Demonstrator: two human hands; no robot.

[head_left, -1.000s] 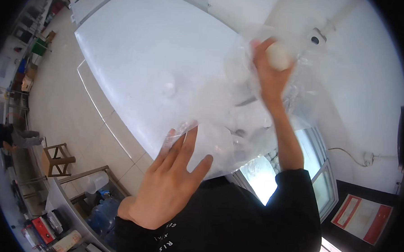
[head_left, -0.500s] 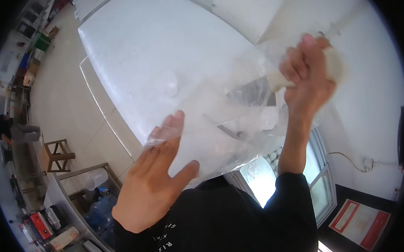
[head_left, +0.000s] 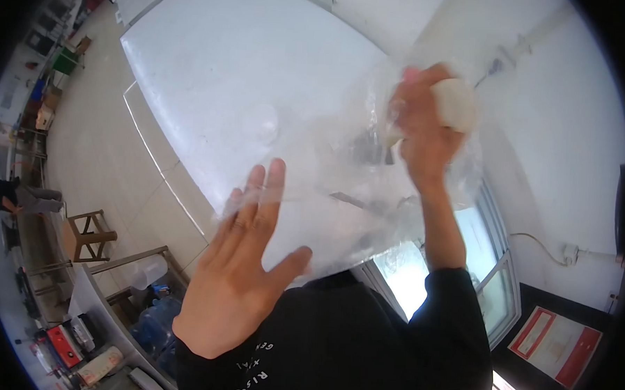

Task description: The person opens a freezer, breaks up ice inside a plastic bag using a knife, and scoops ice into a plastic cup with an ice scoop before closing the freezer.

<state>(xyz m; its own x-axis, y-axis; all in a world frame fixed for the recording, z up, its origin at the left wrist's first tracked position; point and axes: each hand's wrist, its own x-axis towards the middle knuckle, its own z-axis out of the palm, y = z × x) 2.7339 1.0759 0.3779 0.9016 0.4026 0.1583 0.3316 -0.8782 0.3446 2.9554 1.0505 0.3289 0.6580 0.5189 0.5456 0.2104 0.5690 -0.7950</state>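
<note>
The right hand (head_left: 427,130) is smeared by blur, and it partly covers the pale rounded object (head_left: 456,105) at its fingers, so I can't say what that is. The clear plastic film (head_left: 352,242) clouds a dark strip (head_left: 347,198) past naming. Over there, the counter (head_left: 221,58) is cut off at the top, and the red-and-white notice (head_left: 557,345) is too small to read.

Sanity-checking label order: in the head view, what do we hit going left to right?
Person in the background → brown stool → wearer's left hand → wearer's right hand → red-and-white sheet. Clear plastic left out: it overlaps both hands.
</note>
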